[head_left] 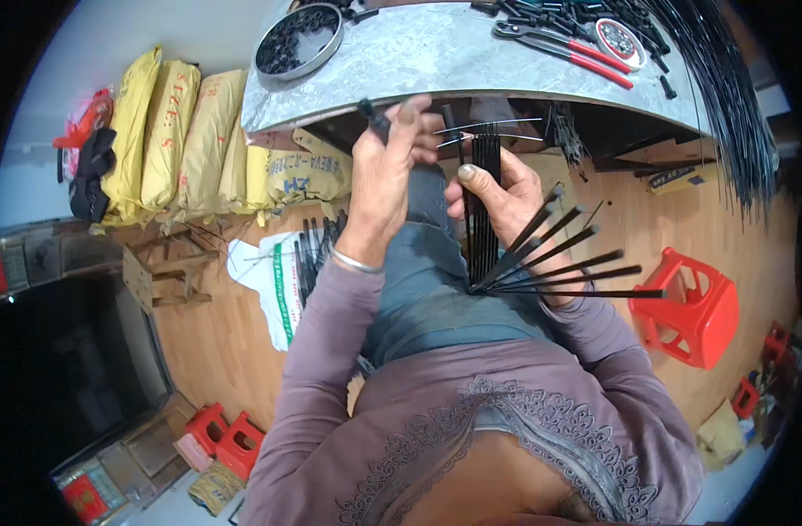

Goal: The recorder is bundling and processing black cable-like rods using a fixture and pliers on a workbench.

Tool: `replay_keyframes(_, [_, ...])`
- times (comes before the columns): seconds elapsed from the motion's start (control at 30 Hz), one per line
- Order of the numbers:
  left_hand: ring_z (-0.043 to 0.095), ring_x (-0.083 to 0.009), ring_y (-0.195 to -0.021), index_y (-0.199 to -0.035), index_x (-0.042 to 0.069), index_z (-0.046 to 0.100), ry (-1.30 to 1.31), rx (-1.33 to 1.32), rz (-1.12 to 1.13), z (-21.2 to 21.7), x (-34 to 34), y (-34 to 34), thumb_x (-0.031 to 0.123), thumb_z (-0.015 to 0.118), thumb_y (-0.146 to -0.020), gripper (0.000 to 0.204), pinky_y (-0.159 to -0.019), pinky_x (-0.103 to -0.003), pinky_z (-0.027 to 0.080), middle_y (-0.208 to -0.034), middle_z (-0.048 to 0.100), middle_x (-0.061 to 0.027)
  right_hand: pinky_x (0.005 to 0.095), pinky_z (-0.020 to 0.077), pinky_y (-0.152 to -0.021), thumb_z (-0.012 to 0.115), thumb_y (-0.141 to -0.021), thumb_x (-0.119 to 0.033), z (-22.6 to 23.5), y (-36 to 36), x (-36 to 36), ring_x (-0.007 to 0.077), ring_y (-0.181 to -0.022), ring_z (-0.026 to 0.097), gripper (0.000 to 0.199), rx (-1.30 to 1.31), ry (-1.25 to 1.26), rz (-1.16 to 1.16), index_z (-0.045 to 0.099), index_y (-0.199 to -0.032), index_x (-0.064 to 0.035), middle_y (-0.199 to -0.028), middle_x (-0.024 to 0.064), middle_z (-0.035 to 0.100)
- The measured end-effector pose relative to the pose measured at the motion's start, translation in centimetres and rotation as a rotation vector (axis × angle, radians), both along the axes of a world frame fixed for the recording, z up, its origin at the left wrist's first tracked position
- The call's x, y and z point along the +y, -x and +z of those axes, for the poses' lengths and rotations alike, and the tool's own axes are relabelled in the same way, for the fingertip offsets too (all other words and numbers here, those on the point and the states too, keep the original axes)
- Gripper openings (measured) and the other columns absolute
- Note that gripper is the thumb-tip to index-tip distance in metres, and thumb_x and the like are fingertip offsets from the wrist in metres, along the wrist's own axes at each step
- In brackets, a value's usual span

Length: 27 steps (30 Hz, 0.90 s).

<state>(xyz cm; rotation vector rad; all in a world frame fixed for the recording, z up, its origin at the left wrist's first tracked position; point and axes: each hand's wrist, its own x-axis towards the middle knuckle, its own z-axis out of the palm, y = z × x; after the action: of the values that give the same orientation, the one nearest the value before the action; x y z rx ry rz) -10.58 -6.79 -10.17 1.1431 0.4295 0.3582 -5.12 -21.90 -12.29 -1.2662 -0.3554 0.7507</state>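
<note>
My right hand (508,197) is closed round a bundle of thin black ribs (482,210), its thumb pressed on the front. The upper ribs stand close together, while several others spread out like a fan to the right from their lower end, over my lap. Two thin metal wires (516,120) cross near the bundle's top. Just left of it is my left hand (385,162), its fingers curled and partly blurred. A short dark rod-like piece with a rounded end (374,119) sticks out of that hand; the rest of it is hidden.
On the grey tabletop (401,53) ahead lie a round tray of small black parts (299,42), red-handled pliers (563,54) and a dish of small metal pieces (620,44). Long black rods (725,105) hang over its right edge. Yellow sacks (168,136) stand left; a red stool (695,307) stands right.
</note>
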Motion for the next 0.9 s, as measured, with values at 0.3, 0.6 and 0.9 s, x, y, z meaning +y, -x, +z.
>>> replay_keyframes(0.3, [0.061, -0.0095, -0.068, -0.108, -0.003, 0.062, -0.023, 0.007, 0.043, -0.8, -2.0, 1.1, 0.003, 0.07, -0.084, 0.026, -0.062, -0.022, 0.05, -0.087, 0.068, -0.0072, 0.0272, 0.0467, -0.06, 0.064, -0.088, -0.012, 0.1, -0.7, -0.8, 0.0103, -0.064, 0.054, 0.018, -0.584, 0.278, -0.009, 0.063, -0.101, -0.0003, -0.076, 0.0045, 0.06])
replay_keyframes(0.6, [0.059, -0.0102, -0.073, -0.11, -0.001, 0.061, 0.13, -0.03, 0.037, -1.2, -2.3, 0.8, 0.002, 0.07, -0.082, 0.029, -0.066, -0.024, 0.049, -0.09, 0.066, -0.005, 0.0301, 0.0335, -0.049, 0.07, -0.084, -0.029, 1.3, -3.0, -1.4, 0.0098, -0.054, 0.038, 0.033, -0.635, 0.487, 0.314, 0.064, -0.079, 0.0031, -0.055, 0.0052, 0.043])
replay_keyframes(0.9, [0.056, -0.0104, -0.072, -0.113, -0.002, 0.059, 0.225, -0.113, -0.095, -1.0, -2.4, 0.6, 0.002, 0.065, -0.086, 0.028, -0.064, -0.024, 0.047, -0.087, 0.063, -0.0041, 0.0253, 0.0292, -0.044, 0.072, -0.082, -0.041, -2.9, -3.3, -1.3, 0.004, -0.05, 0.037, 0.039, -0.206, 0.31, 0.337, 0.067, -0.07, -0.0043, -0.053, -0.0074, 0.046])
